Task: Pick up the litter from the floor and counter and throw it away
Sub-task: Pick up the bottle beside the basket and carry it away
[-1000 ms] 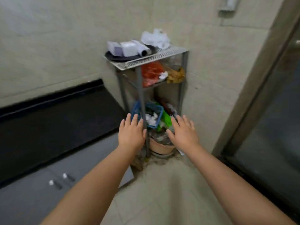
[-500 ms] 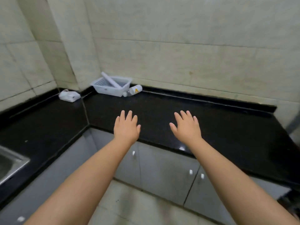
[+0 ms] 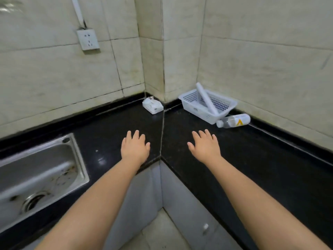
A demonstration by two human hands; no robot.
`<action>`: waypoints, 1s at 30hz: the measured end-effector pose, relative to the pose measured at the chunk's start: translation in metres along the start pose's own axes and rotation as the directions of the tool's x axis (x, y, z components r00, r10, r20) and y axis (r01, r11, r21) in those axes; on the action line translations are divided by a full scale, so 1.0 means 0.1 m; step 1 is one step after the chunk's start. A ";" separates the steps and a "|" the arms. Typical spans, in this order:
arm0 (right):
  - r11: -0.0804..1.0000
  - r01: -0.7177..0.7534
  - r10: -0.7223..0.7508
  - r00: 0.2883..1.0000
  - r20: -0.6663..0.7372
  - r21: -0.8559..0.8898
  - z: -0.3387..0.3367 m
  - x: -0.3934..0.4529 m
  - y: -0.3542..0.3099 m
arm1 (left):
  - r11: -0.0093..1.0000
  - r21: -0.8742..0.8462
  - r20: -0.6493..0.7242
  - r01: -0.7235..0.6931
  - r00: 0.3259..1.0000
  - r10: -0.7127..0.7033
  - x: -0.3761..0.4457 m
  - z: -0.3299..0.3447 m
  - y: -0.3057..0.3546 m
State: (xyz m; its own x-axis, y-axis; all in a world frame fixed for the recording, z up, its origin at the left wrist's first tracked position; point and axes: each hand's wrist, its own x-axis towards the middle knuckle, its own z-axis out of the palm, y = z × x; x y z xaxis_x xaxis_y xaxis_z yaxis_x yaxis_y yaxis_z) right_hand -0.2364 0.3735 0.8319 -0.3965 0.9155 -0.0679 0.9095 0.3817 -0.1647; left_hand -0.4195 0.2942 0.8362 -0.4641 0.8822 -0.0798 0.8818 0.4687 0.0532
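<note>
A crumpled white packet (image 3: 152, 105) lies in the far corner of the black counter (image 3: 252, 159). To its right a clear plastic bottle (image 3: 234, 120) with a yellow mark lies on its side against a white perforated basket (image 3: 209, 105), which holds a white tube (image 3: 206, 98). My left hand (image 3: 135, 147) and my right hand (image 3: 204, 147) hover flat over the counter's inner corner, fingers spread, both holding nothing. Both are well short of the packet and the bottle.
A steel sink (image 3: 36, 177) is set into the counter at the left. A wall socket (image 3: 88, 39) sits on the tiled wall above it. Grey cabinet doors (image 3: 189, 213) run below the counter, with pale floor tiles (image 3: 158, 235) at the bottom.
The view has swung left from the metal shelf rack, past the long counter, to the counter corner and sink. Both hands stay spread and hold nothing throughout.
</note>
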 end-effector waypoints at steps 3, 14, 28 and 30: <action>0.998 0.068 -0.068 0.996 0.054 0.007 0.03 0.66 -0.12 | 0.997 -0.019 0.023 0.081 0.996 -0.081 0.42 0.00 -0.12; 0.999 -0.039 0.036 0.996 0.083 0.027 0.48 2.30 -0.22 | 0.998 0.029 0.099 -0.062 0.993 0.059 2.23 0.33 -0.31; 0.626 -0.704 0.739 0.673 0.034 0.337 0.84 2.78 1.32 | 0.832 -0.103 0.344 -0.546 0.765 0.545 3.32 1.33 1.04; 0.585 -0.671 0.732 0.679 0.059 0.455 0.89 2.90 1.39 | 0.817 -0.120 0.363 -0.564 0.741 0.565 3.28 1.45 1.09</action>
State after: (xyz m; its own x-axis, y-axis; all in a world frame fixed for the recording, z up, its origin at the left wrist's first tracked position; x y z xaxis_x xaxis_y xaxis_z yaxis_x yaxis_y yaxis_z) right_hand -0.2362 0.6805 0.7020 0.3891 0.8933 -0.2250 0.7415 -0.4487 -0.4989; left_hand -0.4631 0.6279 0.6718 0.1849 0.9019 -0.3903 0.9720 -0.1092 0.2081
